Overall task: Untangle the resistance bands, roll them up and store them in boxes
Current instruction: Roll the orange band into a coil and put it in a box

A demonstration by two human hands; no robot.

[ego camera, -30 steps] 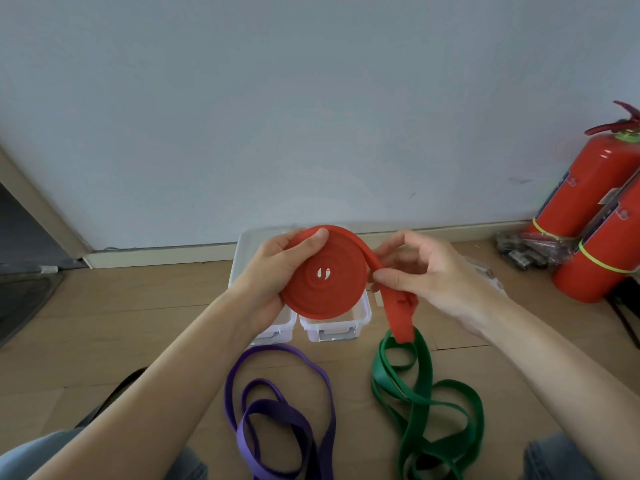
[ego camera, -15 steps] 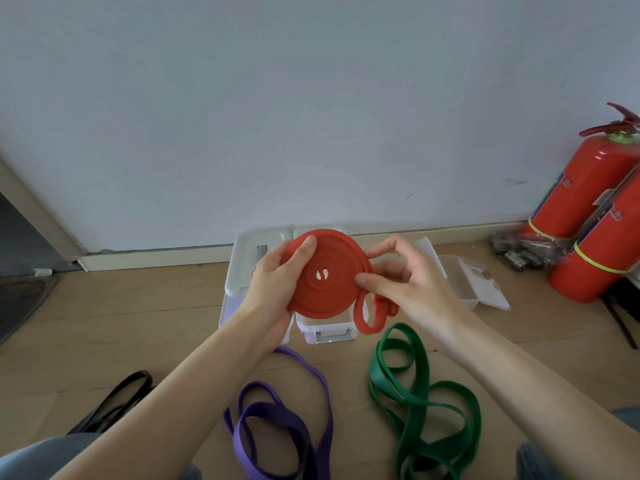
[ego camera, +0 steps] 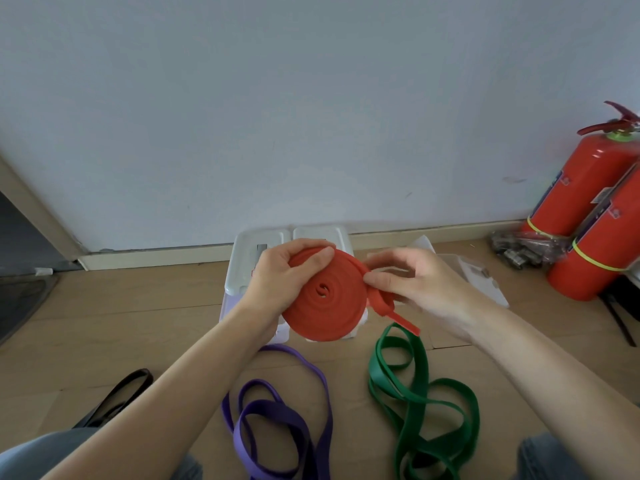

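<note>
Your left hand (ego camera: pixel 284 275) is gripping the coiled red band (ego camera: pixel 325 299), fingers curled over its top edge. Your right hand (ego camera: pixel 415 282) is pinching its loose tail beside the coil. Below your fingers, the purple band (ego camera: pixel 277 414) and green band (ego camera: pixel 415 400) are lying on the floor; the boxes (ego camera: pixel 242 261) are sitting behind.

Red band (ego camera: pixel 325 299) coiled, purple band (ego camera: pixel 277 420), green band (ego camera: pixel 415 396) loose

A rolled band (ego camera: pixel 325 299) was held between the left hand (ego camera: pixel 284 278) and right hand (ego camera: pixel 415 282), above boxes (ego camera: pixel 242 265) by the wall. Nearer, two loose bands lay on the floor (ego camera: pixel 104 323), one (ego camera: pixel 277 410) left of the other (ego camera: pixel 422 403). Extinguishers (ego camera: pixel 588 209) stood far right.
</note>
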